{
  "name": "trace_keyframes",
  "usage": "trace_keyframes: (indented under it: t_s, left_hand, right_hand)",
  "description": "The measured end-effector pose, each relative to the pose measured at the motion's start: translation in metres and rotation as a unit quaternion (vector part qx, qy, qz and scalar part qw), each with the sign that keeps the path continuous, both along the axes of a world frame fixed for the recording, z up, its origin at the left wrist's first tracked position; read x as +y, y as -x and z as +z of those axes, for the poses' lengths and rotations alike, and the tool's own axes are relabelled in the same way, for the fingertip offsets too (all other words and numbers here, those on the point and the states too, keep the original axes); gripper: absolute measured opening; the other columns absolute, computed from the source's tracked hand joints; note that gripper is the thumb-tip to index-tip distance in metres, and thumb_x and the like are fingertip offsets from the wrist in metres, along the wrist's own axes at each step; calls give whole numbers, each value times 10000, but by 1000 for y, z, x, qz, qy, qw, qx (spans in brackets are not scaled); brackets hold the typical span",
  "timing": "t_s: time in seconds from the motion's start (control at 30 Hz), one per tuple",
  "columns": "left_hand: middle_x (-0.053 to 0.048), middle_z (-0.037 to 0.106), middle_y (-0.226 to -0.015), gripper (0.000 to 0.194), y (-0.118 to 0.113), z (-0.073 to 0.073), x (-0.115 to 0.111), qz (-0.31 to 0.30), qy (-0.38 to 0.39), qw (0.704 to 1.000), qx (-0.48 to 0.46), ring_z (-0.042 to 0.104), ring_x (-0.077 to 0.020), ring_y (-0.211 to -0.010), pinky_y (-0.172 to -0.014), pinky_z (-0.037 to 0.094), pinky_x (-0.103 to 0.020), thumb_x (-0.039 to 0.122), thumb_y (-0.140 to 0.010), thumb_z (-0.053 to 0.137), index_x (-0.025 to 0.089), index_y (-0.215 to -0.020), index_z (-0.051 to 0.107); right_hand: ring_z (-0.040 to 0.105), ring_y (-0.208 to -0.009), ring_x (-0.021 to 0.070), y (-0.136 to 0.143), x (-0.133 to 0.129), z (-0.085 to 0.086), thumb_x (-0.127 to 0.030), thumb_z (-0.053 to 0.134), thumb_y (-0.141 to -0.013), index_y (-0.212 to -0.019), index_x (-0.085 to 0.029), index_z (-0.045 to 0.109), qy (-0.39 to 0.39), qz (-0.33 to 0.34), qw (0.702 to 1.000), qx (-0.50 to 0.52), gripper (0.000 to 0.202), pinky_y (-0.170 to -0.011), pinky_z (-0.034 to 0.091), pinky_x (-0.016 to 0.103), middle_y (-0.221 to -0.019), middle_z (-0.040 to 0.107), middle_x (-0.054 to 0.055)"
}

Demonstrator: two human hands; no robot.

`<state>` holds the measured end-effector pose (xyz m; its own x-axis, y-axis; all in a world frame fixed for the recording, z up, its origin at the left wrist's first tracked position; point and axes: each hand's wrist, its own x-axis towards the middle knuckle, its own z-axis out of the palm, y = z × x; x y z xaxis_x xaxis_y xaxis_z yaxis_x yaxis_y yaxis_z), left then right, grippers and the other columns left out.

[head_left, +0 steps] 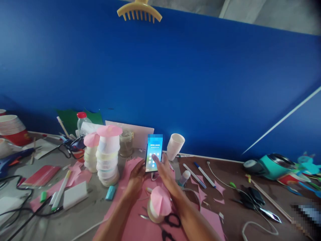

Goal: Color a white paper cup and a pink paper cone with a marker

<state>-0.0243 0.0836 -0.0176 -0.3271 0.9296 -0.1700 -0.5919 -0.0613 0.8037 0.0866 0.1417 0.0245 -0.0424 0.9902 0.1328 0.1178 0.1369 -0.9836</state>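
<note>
Phone [151, 150] is held just left of the cup [175, 146], gripped along its edges by left hand [136, 172] and right hand [162, 166], thumb [155, 158] over its front. Judged light, stiff, slick, crackable; best gripped by long sides.

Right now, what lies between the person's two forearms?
In the head view, a pink-topped cup and black-handled scissors lie there over pink paper; a thin white cable shows just below the phone.
</note>
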Motion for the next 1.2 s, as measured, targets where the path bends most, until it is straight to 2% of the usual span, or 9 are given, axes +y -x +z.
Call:
trace_keyframes:
  t_s: [0.13,0.27,0.4,0.53,0.63,0.73,0.93,1.07,1.2]
  left_hand:
    - [-100,726,-1008,568,-3,-1,1,-10,-11,1000,14,683,-262,-939,-862,553,-393,376,-577,871,163,-1071,688]
    - [-86,730,-999,598,0,0,1,2,-8,1000,-5,686,-265,-952,-867,546,-396,371,-573,872,174,-1101,673]
    - [-98,724,-1094,603,5,-1,1,9,-9,1000,-20,682,-272,-996,-848,548,-379,370,-597,864,200,-1141,664]
    - [-103,719,-1114,588,6,-3,2,9,-5,1000,-18,669,-281,-1022,-855,543,-379,362,-603,857,201,-1137,671]
    - [-94,720,-1077,589,4,-4,3,23,3,1000,-17,670,-268,-1002,-858,539,-372,355,-586,863,193,-1120,676]
    - [-81,728,-1009,566,0,-1,2,14,-2,1000,-5,680,-249,-948,-843,542,-360,336,-589,861,185,-1105,686]
    - [-92,741,-988,513,-6,4,0,-10,-22,1000,11,696,-243,-889,-805,556,-350,332,-595,854,163,-1054,701]
    - [-73,740,-976,572,-2,-1,3,11,-11,1000,-22,696,-259,-925,-831,554,-378,345,-551,881,180,-1061,681]
    - [-74,743,-995,598,3,-2,4,12,-27,998,-46,698,-264,-953,-861,544,-388,353,-580,877,191,-1112,658]
  right_hand:
    - [650,-895,266,2,2,-6,-527,652,-746,-886,-235,610,-3,-38,998,-42,326,-824,505,380,-902,703,48]
    - [652,-944,239,-3,4,-5,-428,622,-784,-974,-231,615,-5,20,999,-32,273,-853,520,359,-984,707,38]
    - [664,-907,222,-8,11,-5,-215,634,-681,-1067,-212,597,-39,116,991,-48,388,-848,536,361,-998,708,32]
    - [650,-987,245,-10,14,-4,-149,630,-635,-1115,-209,589,-64,100,988,-100,485,-946,499,413,-1069,696,61]
    - [657,-979,245,-10,9,0,-223,641,-697,-1088,-208,604,-42,89,990,-96,393,-922,509,393,-1046,703,58]
    - [658,-1002,250,-7,4,2,-406,629,-791,-1054,-229,621,-3,55,997,-62,317,-892,513,365,-1054,713,54]
    - [637,-990,281,-1,1,-3,-525,643,-769,-968,-246,608,10,-11,999,-43,344,-879,483,380,-1005,708,72]
    - [628,-1007,271,-6,4,2,-434,619,-774,-989,-243,645,29,45,999,-4,289,-903,471,379,-1052,720,54]
    - [656,-926,246,-12,13,3,-291,593,-690,-986,-222,695,44,137,988,51,320,-847,495,350,-954,749,23]
